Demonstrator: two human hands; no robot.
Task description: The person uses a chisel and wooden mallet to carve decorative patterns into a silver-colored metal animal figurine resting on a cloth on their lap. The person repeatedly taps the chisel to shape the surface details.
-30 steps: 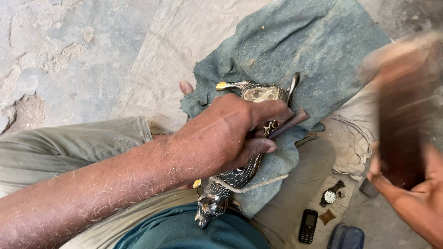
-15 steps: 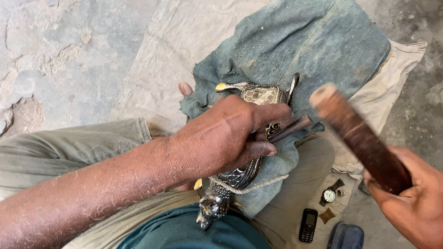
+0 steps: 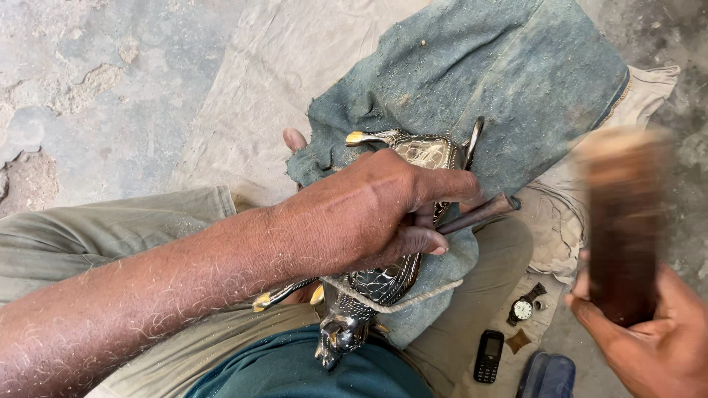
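1. Head view shows the left hand (image 3: 369,214) lying over an ornate metal figure (image 3: 391,273), its fingers (image 3: 413,239) curled shut around a thin dark rod (image 3: 479,214) pinched against the figure's patterned body.
2. That figure, silver-dark with brass-coloured tips, rests on a dusty blue-grey cloth (image 3: 501,81) across the person's lap; its head end points toward the person's teal shirt (image 3: 295,368).
3. The right hand (image 3: 649,339) is to the right of the figure, well apart from it, fingers closed about the lower end of a brown wooden mallet (image 3: 623,221) held upright.
4. The left forearm comes in from the lower left and crosses the olive trousers (image 3: 96,243), wrist nearly straight, knuckles up. Only part of the right hand shows, cut off by the frame's lower right corner.
5. The mallet is blurred, so its head shape is hard to make out. The left hand hides the middle of the figure and where the rod's tip meets it.
6. Below and right of the figure, on a pale sheet (image 3: 251,110) over the concrete floor (image 3: 74,88), lie a wristwatch (image 3: 523,308) and a small black phone (image 3: 488,355); a dark blue thing beside the phone is cut off.
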